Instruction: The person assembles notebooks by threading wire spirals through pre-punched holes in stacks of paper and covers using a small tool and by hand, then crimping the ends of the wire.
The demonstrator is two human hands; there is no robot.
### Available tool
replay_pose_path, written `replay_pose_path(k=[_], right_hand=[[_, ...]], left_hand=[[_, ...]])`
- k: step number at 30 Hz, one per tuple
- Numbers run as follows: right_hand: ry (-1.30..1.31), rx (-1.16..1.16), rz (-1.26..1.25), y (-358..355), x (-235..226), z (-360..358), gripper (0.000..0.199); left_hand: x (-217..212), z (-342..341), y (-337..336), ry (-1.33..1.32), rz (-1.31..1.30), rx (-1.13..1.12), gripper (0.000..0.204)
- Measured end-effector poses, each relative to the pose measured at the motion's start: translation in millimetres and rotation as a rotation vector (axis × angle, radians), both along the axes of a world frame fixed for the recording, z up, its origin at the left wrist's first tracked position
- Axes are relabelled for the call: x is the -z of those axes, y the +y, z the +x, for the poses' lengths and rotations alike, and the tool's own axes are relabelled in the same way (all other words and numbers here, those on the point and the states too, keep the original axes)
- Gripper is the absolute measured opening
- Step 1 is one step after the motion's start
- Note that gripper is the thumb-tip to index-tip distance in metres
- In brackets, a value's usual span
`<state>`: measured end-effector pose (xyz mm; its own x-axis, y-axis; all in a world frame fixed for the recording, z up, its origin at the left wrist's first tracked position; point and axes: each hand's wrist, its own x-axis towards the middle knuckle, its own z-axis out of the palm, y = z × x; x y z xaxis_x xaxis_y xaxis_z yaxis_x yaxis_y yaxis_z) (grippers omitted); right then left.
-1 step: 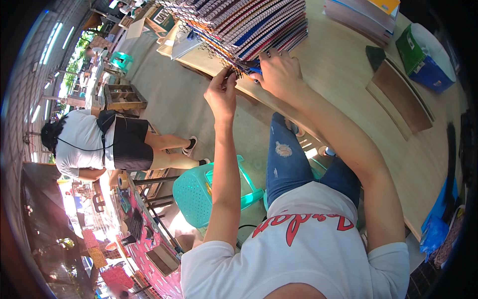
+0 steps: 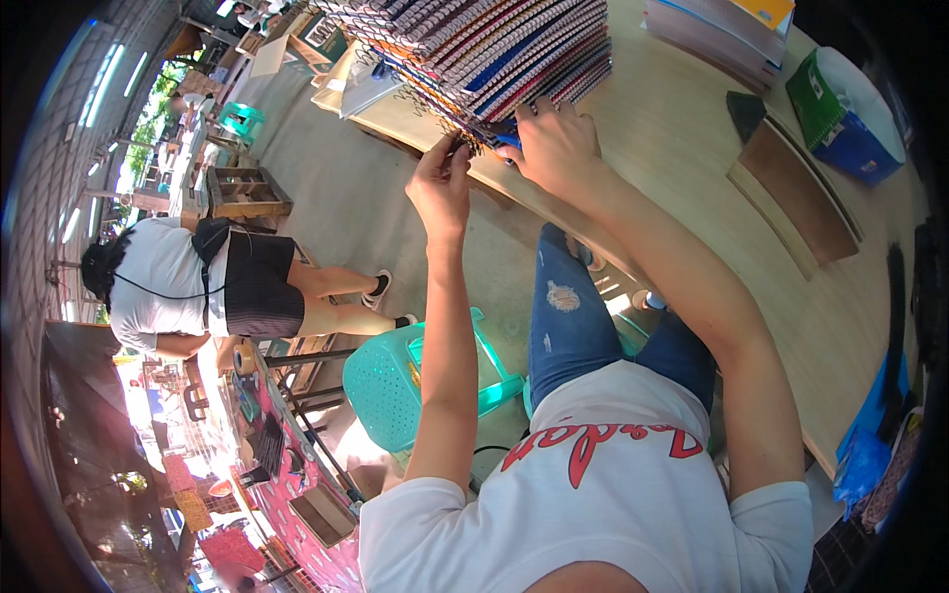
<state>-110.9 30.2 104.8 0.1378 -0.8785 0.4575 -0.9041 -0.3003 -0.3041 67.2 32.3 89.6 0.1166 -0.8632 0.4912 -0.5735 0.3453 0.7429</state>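
A tall stack of spiral-bound notebooks [image 2: 494, 44] with many-coloured covers lies at the near edge of a pale wooden table [image 2: 672, 148]. My left hand [image 2: 442, 186] pinches the wire spiral at the stack's lower corner, fingers closed on it. My right hand [image 2: 556, 148] lies just to the right, its fingers pressed on and curled around the lowest notebooks, where a blue cover [image 2: 506, 138] shows. Both forearms reach up from my white shirt.
A second pile of books [image 2: 712, 25], a green and blue box [image 2: 840, 109] and a brown board [image 2: 796, 198] lie on the table to the right. Below stand a teal plastic basket [image 2: 390, 381] and a wooden crate [image 2: 247, 193]. A person in a white top [image 2: 173, 282] bends over at the left.
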Motion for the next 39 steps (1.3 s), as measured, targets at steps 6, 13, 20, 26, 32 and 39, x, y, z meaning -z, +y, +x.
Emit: replay_pose_path(k=[6,13,20,26,32,39], right_hand=[[-0.044,-0.035,-0.016,-3,-4,3,0.054],[-0.053,-0.18,0.087,-14,-11,-5,0.036],[-0.393,-0.206,0.269,6,15,-73,0.034],[-2.181,-0.418,0.975,18,79,-167,0.047],[-2.047,-0.748,0.662,7,123,-171,0.054],[-1.462,-0.191,0.553,17,76,-189,0.046]], left_hand=[[2,0,-3,0.021,-0.036,0.01,0.027],[0,-1,-1,0.0,-0.048,-0.009,0.027],[12,1,14,0.378,0.165,0.081,0.031],[-69,-172,36,0.581,0.553,0.64,0.032],[-133,-454,-33,0.324,0.268,1.159,0.05],[-116,-401,33,0.101,0.007,1.134,0.066]])
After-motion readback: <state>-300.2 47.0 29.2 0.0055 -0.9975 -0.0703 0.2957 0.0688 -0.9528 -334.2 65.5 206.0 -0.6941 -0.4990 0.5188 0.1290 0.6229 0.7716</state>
